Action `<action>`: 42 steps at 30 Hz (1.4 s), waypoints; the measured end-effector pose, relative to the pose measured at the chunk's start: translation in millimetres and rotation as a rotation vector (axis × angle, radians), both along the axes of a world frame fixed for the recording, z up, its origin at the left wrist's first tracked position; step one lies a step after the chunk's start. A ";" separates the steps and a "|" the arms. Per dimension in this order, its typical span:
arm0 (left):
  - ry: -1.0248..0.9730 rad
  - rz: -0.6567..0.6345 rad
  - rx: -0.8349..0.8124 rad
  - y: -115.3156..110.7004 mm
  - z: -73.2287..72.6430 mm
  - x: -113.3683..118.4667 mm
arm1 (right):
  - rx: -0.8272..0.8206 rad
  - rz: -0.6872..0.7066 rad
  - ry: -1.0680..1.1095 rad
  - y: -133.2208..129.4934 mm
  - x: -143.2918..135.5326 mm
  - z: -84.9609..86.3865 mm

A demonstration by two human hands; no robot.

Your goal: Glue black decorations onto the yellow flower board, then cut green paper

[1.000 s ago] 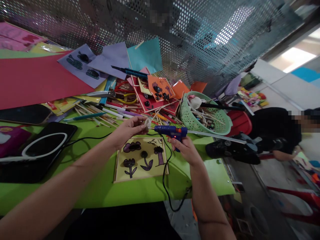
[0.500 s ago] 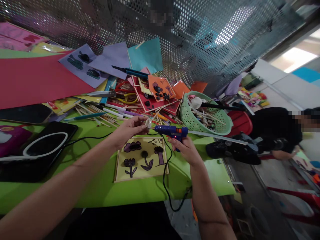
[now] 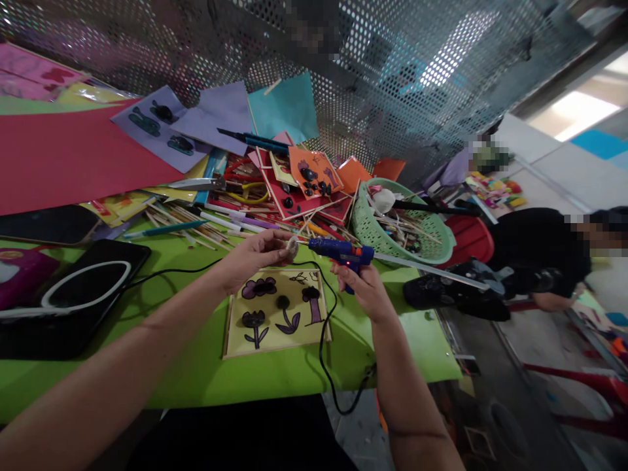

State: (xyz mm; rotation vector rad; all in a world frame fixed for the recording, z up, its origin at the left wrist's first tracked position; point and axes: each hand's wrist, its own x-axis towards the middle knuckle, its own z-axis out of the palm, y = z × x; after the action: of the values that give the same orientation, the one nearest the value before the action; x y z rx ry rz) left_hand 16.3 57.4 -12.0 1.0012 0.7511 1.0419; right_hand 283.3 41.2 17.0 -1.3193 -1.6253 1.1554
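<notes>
In my right hand [image 3: 360, 284] is a blue glue gun [image 3: 338, 252], its red light lit and a long clear glue stick [image 3: 432, 269] sticking out behind. My left hand [image 3: 265, 252] pinches a small whitish piece [image 3: 293, 247] whose kind I cannot make out. The gun's nozzle points left, close to that piece; whether they touch is unclear. Below both hands a yellow picture card [image 3: 269, 333] with a thin wooden-stick frame lies on the green table [image 3: 196, 379]. It bears dark flowers, a cloud and a tree.
Behind my hands are wooden sticks [image 3: 181, 229], pens, scissors [image 3: 196, 184] and coloured cards [image 3: 314, 173]. A green basket [image 3: 402, 245] stands right of them. The gun's black cord [image 3: 322, 347] loops over the table edge. A phone [image 3: 49, 224] lies left. Another person [image 3: 540, 255] is at far right.
The glue gun has shifted slightly right, its nozzle drawing back a little from the small piece. The piece has turned slightly in my left hand.
</notes>
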 end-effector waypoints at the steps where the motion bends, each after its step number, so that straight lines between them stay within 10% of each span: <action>1: -0.003 -0.008 0.001 -0.3 0.0 0.1 | -0.001 -0.006 0.002 0.2 0.6 -0.6; 33: 0.027 -0.015 0.003 -1.3 -0.6 0.0 | 0.002 -0.021 -0.011 2.6 1.2 1.3; 42: 0.008 0.036 -0.006 -2.1 9.8 -0.2 | 0.054 -0.318 0.157 -13.9 26.2 -2.1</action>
State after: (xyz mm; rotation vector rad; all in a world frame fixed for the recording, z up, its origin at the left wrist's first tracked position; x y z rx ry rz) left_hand 16.1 55.3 -2.2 0.9908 0.7811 1.0671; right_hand 309.4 27.2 14.9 -1.3575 -1.2710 0.9874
